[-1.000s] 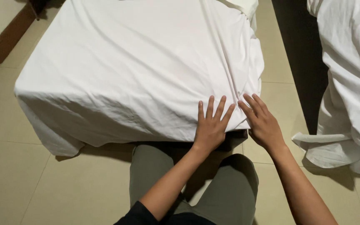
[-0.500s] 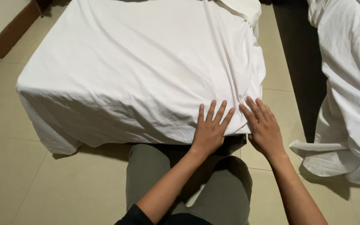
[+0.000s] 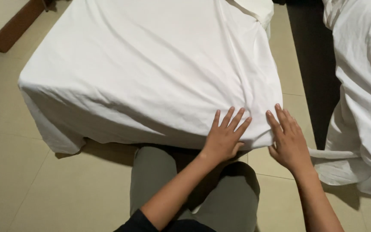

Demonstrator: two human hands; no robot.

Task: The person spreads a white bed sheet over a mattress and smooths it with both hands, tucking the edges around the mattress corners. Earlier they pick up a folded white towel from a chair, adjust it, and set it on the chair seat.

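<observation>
We have one view only, worn on the head, looking steeply down and forward from close above. It takes in the near corner of the bed (image 3: pixel 151 77), our own forearms and legs below, and tiled floor (image 3: pixel 13 172) around.

A low mattress (image 3: pixel 151 64) rests on a beige tiled floor (image 3: pixel 31 189). A white fitted sheet (image 3: pixel 159 81) covers it fully, creased toward the corner at 5 o'clock. Both hands lie flat on that corner: left hand (image 3: pixel 224 136), right hand (image 3: pixel 287 139). A white pillow (image 3: pixel 258 6) sits at 1 o'clock. Bundled white bedding (image 3: pixel 361 94) lies on the floor at 3 o'clock.
</observation>
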